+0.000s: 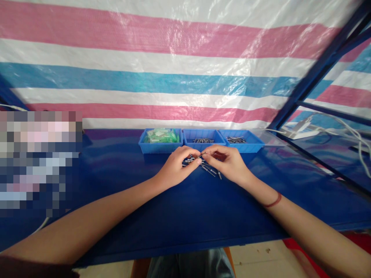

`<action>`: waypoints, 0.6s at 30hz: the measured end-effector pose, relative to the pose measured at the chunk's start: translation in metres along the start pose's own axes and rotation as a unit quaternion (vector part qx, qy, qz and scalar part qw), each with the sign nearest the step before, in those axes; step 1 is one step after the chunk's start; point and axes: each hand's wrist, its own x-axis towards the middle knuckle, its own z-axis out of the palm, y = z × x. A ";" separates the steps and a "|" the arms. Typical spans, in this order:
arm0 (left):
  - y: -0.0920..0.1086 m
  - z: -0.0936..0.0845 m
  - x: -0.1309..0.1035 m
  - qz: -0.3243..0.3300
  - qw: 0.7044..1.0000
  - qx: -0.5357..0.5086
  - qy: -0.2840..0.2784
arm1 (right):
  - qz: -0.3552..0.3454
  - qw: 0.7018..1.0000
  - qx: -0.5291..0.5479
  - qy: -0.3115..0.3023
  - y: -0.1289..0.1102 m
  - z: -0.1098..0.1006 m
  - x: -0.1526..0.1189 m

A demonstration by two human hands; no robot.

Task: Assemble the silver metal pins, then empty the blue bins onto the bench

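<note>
My left hand (179, 165) and my right hand (227, 162) meet just in front of the blue bins, fingertips nearly touching. Between them is a small thin metal piece (202, 154), pinched by the fingers of both hands. Beneath and between the hands lies a loose pile of thin metal pins (209, 169) on the blue table (185, 216). The middle bin (204, 147) and the right bin (246, 148) hold similar small metal pieces. Green and clear plastic bags (161, 136) fill the left bin (160, 148).
A striped plastic sheet (174, 83) hangs behind the table. Blue metal frame bars (315, 77) rise at the right, near a white power strip (304, 130) and white cables (361, 144). The far left is pixelated.
</note>
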 end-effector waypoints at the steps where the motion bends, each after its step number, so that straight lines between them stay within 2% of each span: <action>1: 0.000 0.000 0.000 0.004 1.000 -0.002 0.000 | -0.001 1.000 -0.002 -0.001 0.000 0.000 0.000; 8: -0.002 0.001 0.001 0.000 1.000 -0.004 0.008 | -0.013 1.000 -0.025 -0.003 -0.002 0.003 -0.001; 14: -0.002 0.000 0.000 0.000 0.999 0.007 0.050 | -0.041 0.995 -0.092 0.009 -0.003 0.005 -0.001; 18: -0.001 0.000 -0.001 0.003 0.998 0.021 0.053 | -0.044 0.989 -0.140 -0.018 0.002 0.005 0.001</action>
